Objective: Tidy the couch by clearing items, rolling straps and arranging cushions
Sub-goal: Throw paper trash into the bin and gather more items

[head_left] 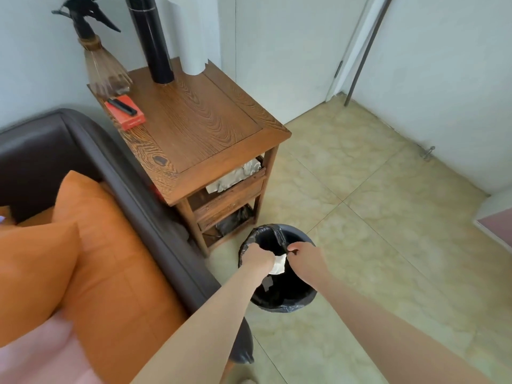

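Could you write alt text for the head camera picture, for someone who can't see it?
Both hands, left hand and right hand, reach into a black-lined bin over white paper, beside a wooden side table and dark couch with orange cushions.

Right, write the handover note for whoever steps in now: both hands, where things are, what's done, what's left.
Left hand: over the black bin, grip closed on white crumpled paper.
Right hand: pinching the bin liner at the rim.
Orange cushions sit on the dark couch beside the wooden side table.
Done: paper carried to the bin.
Left: drop it in, roll straps (none in view), arrange cushions.
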